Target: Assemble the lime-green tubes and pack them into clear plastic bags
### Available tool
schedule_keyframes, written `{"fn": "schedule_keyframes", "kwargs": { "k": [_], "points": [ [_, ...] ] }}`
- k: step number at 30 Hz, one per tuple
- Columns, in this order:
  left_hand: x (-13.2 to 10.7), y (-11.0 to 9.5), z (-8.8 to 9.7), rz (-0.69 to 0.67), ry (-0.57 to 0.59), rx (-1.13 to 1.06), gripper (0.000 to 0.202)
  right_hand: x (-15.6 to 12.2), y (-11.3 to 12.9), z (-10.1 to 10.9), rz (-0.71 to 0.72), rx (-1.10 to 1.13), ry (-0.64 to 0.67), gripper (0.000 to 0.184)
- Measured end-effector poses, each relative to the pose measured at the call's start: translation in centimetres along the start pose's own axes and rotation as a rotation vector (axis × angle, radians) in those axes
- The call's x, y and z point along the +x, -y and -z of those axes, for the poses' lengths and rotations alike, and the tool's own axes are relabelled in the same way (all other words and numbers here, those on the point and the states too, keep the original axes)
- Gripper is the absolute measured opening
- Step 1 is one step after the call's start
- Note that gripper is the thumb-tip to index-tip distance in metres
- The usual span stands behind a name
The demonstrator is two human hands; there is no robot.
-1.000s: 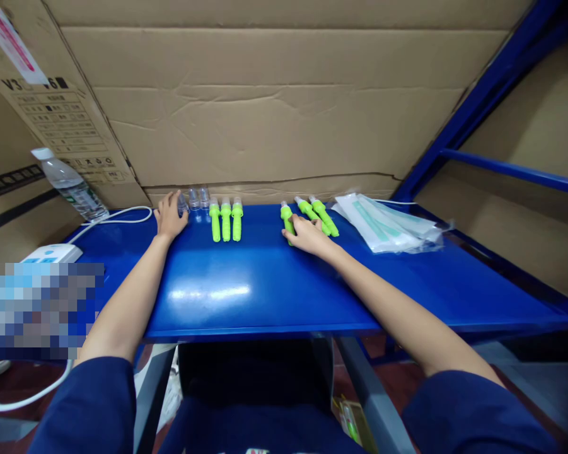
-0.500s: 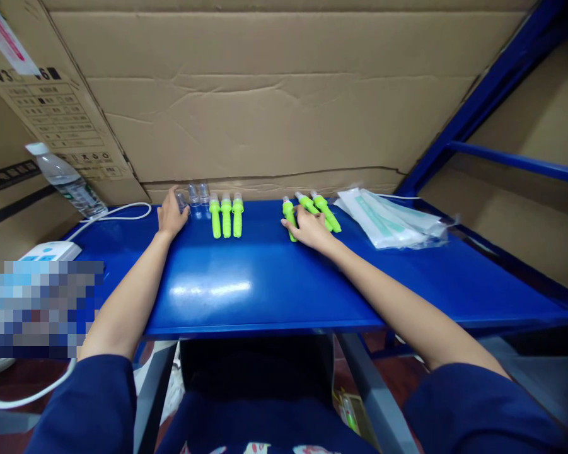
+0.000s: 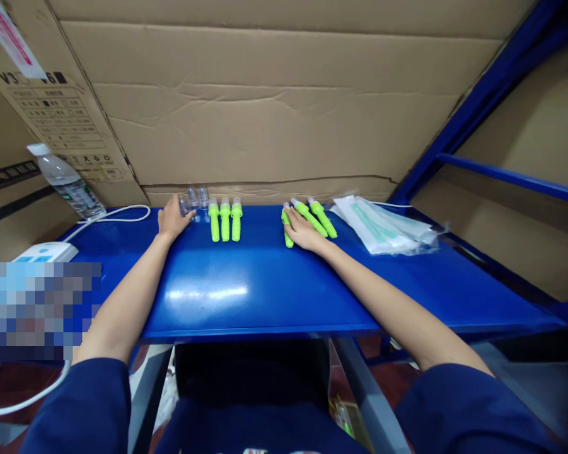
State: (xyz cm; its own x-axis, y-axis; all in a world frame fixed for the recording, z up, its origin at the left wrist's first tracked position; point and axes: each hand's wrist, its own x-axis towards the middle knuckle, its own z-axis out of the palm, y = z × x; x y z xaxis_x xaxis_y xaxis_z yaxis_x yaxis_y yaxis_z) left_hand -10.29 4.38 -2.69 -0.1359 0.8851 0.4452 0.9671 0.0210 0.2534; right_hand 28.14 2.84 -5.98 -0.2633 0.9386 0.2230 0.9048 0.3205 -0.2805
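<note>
My left hand is at the back left of the blue table, fingers and thumb closed around a small clear plastic cap. Right beside it stand two more clear caps, a left one and a right one. Three lime-green tubes with clear tops, the middle one among them, lie in a neat row to their right. My right hand rests with outstretched fingers across another green tube, covering part of it. Two slanted green tubes lie just beyond that hand.
Flat clear packets with pale green contents lie at the right. A water bottle leans at the left, near a white power strip and its cable. A cardboard wall closes off the back; a blue metal frame rises at the right.
My right hand has shifted slightly left, its fingers now stretched over the nearest green tube. My left hand stays at the clear cap. The view has tilted a little.
</note>
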Motion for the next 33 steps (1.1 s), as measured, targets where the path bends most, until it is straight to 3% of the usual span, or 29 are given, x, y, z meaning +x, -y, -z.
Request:
{"fn": "schedule_keyframes", "kwargs": {
  "k": [9,13,24,33],
  "points": [
    [0.2,0.2,-0.4,-0.001,-0.025,-0.009,0.05,-0.3,-1.1,0.6,0.243,0.113,-0.018,0.07],
    [0.2,0.2,-0.4,0.009,-0.01,-0.033,0.05,-0.3,-1.0,0.5,0.209,0.102,-0.025,0.073],
    [-0.1,-0.1,0.2,-0.012,-0.04,-0.012,0.052,-0.3,-1.0,0.6,0.225,0.066,-0.062,0.049],
    [0.3,-1.7,1.2,0.062,0.142,0.084,0.064,-1.0,-0.6,1.3,0.163,-0.071,-0.012,0.06]
  ]
}}
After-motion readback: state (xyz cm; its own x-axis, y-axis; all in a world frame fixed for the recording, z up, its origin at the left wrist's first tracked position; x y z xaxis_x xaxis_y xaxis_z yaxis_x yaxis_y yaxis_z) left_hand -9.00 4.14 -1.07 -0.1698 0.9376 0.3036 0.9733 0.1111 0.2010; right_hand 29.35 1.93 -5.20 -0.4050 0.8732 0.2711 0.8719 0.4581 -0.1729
